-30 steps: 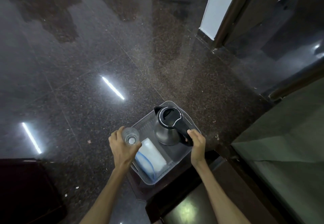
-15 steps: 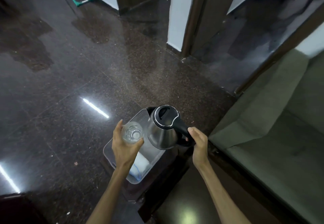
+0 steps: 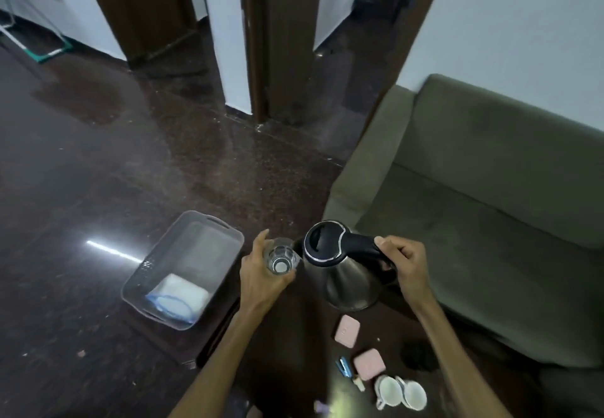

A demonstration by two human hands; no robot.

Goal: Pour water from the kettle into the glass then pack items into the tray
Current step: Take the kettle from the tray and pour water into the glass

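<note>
A green sofa [image 3: 474, 195] fills the right side, set against a pale wall, and the dark polished floor [image 3: 114, 172] spreads to the left. In front of the sofa stands a dark bench [image 3: 294, 352]. At the bench's left edge sits a clear plastic tray [image 3: 157, 273], holding a white packet with blue edging [image 3: 178, 295] at its near end. The steel kettle [image 3: 346, 273], black-lidded, is held above the bench, tilted with its spout toward the glass. The right hand [image 3: 405, 264] has its grip closed around the kettle's black handle. The left hand [image 3: 261, 273] wraps its grip around a clear glass [image 3: 280, 259], held upright just beside the kettle's spout; whether water is in it cannot be told. Nearer on the bench lie two white cups [image 3: 400, 391] side by side, two pink pads [image 3: 347, 330] a little apart, and a small blue item [image 3: 343, 366] beside the nearer pad.
</note>
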